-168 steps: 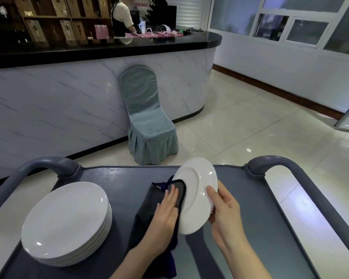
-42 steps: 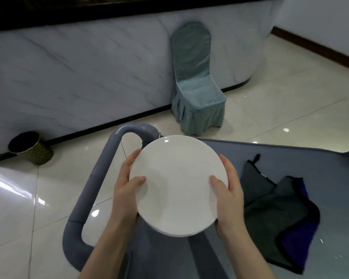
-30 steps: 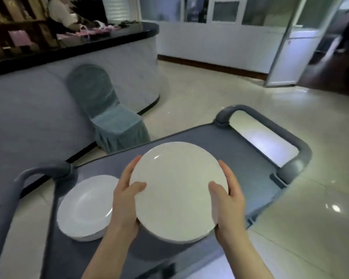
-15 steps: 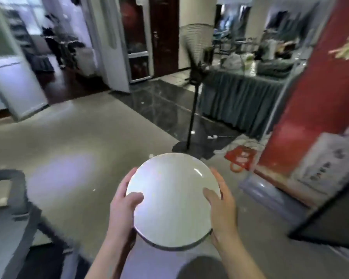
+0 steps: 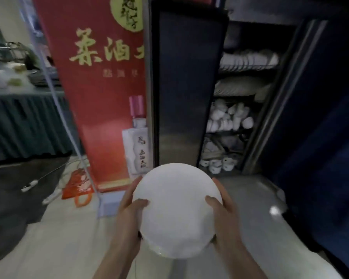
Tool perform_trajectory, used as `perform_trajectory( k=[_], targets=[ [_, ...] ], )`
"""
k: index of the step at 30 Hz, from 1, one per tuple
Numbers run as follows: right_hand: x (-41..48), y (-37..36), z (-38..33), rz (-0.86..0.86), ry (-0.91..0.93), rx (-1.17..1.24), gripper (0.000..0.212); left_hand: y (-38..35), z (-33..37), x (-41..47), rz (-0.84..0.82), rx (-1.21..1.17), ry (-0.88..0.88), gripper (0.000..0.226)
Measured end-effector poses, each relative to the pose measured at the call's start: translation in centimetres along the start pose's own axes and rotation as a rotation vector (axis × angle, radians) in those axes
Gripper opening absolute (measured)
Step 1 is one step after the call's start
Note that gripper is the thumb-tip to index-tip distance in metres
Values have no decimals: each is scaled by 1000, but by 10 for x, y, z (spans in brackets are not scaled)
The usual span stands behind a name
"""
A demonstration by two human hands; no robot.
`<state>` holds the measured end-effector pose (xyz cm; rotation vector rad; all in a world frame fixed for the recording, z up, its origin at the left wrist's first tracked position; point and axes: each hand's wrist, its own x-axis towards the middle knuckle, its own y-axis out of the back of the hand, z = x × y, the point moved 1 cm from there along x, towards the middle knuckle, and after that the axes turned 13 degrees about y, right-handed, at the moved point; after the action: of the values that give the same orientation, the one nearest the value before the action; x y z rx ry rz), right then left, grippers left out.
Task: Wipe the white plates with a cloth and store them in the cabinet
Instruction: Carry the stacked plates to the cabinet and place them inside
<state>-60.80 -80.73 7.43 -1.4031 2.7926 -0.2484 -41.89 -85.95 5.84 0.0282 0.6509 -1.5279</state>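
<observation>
White plates point(image 5: 176, 210): one face visible, and a second rim seems to show at the near edge, so possibly a small stack; blur prevents a count. Round, no long axis; face up, roughly level. Hands: two. Left hand point(image 5: 131, 210) and right hand point(image 5: 222, 210) grip opposite rims, thumbs on top, fingers wrapped along the edge. Held in the air before one open cabinet point(image 5: 278, 101).
</observation>
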Motion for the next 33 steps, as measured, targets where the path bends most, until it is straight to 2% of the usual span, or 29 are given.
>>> perform_trajectory(
  k=[8,12,14,23,33],
  targets=[
    [147,39,4,229,26,-43,52,-137,7,143,-225,93,78,56],
    [221,61,12,301,26,-35,55,-201,-2,205,-249,139,127,62],
    [265,73,19,320,15,-26,54,-234,-7,237,-243,141,128,58],
    [471,111,12,285,26,2,51,-392,0,372,-269,173,46,57],
    [684,137,38,234,27,6,50,-530,-3,536,-190,179,18,45]
  ],
)
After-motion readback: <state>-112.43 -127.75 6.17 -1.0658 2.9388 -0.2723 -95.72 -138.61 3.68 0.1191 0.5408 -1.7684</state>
